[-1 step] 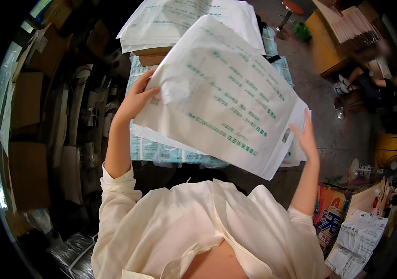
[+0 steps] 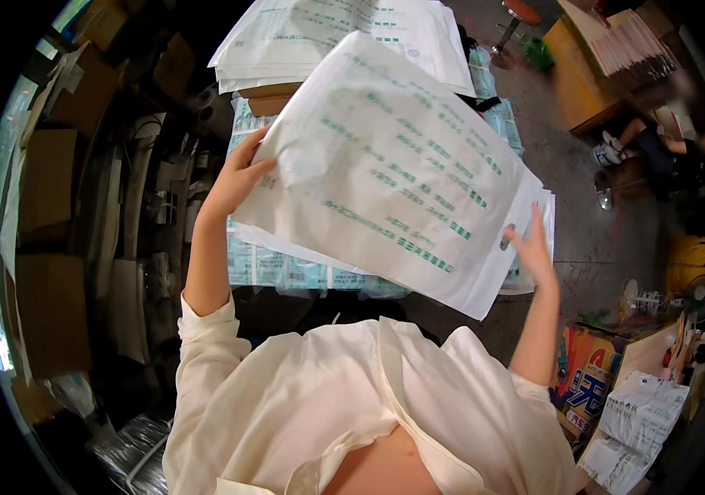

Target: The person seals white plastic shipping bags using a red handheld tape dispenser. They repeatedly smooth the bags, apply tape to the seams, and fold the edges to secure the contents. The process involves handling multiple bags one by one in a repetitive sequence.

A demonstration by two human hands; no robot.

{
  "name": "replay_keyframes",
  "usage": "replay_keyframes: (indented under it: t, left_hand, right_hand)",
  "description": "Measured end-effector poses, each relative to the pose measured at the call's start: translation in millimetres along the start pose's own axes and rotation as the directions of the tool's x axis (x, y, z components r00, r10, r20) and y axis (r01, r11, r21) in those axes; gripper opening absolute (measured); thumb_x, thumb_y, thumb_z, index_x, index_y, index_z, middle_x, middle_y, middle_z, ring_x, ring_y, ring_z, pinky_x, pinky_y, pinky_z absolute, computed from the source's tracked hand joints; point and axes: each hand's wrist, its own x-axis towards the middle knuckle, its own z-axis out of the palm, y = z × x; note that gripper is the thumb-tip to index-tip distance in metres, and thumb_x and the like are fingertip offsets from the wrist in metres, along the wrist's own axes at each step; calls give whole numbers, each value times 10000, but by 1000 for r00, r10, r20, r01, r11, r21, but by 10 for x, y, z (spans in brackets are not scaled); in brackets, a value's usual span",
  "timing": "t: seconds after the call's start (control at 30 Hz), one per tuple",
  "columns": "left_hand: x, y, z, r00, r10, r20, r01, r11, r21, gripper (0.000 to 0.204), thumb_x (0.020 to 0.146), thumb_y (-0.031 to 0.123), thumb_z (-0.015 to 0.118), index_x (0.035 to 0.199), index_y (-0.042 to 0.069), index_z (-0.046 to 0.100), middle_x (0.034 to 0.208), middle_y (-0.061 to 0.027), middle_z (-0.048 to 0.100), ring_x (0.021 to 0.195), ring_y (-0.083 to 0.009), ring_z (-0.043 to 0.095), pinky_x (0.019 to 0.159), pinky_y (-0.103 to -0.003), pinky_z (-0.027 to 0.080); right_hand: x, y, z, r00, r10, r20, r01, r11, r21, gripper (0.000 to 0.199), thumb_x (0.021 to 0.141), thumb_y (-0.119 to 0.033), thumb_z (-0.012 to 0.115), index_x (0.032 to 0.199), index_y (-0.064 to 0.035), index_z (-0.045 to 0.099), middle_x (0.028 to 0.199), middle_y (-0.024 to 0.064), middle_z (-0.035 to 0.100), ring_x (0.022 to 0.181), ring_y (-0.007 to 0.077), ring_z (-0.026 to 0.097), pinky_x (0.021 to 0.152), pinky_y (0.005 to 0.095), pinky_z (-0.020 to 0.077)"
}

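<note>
A large white plastic bag (image 2: pixel 385 173) with rows of green print is held tilted in front of me. It has a cut-out handle hole (image 2: pixel 508 238) near its right edge. My left hand (image 2: pixel 237 177) grips its left edge, thumb on top and fingers behind. Beside the handle hole, my right hand (image 2: pixel 534 252) has its thumb and fingers apart, at the bag's right edge. More white sheets or bags show beneath it at the right. Beyond lies a stack of similar white bags (image 2: pixel 286 58), resting on a brown cardboard box (image 2: pixel 274 101).
Blue-green wrapped bundles (image 2: pixel 286 268) lie under the bags. Cardboard boxes (image 2: pixel 51 313) and shelving crowd the left. At the right stand a red-topped stool (image 2: pixel 522 11), a wooden desk (image 2: pixel 575 74) and a seated person (image 2: pixel 670 161). A colourful carton (image 2: pixel 588 371) sits at the lower right.
Both hands have shifted slightly to the left. The right hand's fingers have come off the bag's far right edge toward the handle hole, and the sheets behind show more.
</note>
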Motion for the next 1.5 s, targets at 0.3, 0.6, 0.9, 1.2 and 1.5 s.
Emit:
replay_keyframes:
  t: [0.3, 0.6, 0.9, 1.2, 1.5]
  left_hand:
    - [172, -2262, -887, 964, -264, 19, 265, 959, -100, 460, 878, 68, 592, 1323, -14, 509, 1182, -91, 616, 1006, -180, 603, 873, -326, 471]
    - [67, -3240, -1385, 957, -112, -267, 253, 775, 579, 619, 721, 151, 774, 1256, -55, 542, 1071, -158, 654, 882, -217, 652, 736, -346, 543]
    - [321, -2621, -1096, 785, -605, 132, 603, 795, 59, 550, 820, 125, 713, 1292, -60, 499, 1099, -183, 652, 881, -278, 679, 729, -376, 556]
    - [308, -2709, -1083, 818, -566, 101, 561, 824, 75, 480, 782, 93, 748, 1193, -75, 565, 1040, -181, 666, 898, -305, 678, 762, -447, 549]
    - [-398, -2842, -726, 720, -693, 41, 691, 709, -143, 508, 738, 61, 773, 1188, -56, 569, 1038, -160, 662, 891, -276, 662, 757, -413, 542]
  right_hand:
    - [-410, 23, 1686, 950, 313, -5, -312, 944, -110, 972, 811, -440, 724, 1524, -107, 153, 1526, 324, 127, 1401, 498, 175, 1127, 521, 225]
    - [-362, -120, 1992, 751, 590, -295, -555, 807, 200, 960, 737, -376, 812, 1439, 2, 277, 1331, 300, 474, 1246, 371, 478, 1040, 440, 379]
    - [-617, 228, 1726, 774, 612, 161, -605, 640, 474, 755, 731, -228, 833, 1317, 39, 437, 1167, 149, 625, 992, 236, 639, 853, 352, 513]
    - [-401, -40, 1818, 771, 581, 261, -612, 565, 553, 532, 662, -70, 834, 1140, 25, 621, 1071, 137, 681, 956, 240, 660, 835, 358, 520]
    - [10, 284, 979, 869, 479, 125, -463, 699, 545, 460, 744, -28, 754, 1161, 61, 581, 1038, 137, 678, 901, 182, 659, 772, 319, 535]
